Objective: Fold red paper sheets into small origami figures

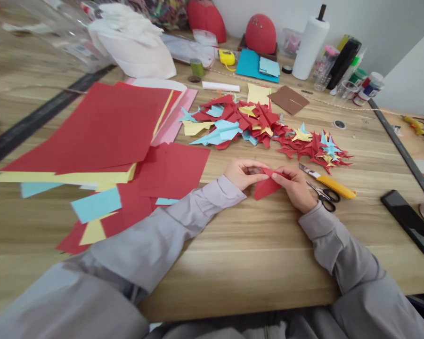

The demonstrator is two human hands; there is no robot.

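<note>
"Paper, red and folded: where is it?"
"Between the 2 hands, over the desk. The left hand has a narrow grip, thumb and fingers pinching its upper edge. The right hand pinches it too, the 2 thumbs close together."
"And around them?"
"Scissors and a yellow cutter lie near the right hand. Folded shapes are heaped beyond the hands, and large red sheets lie to the left."
</note>
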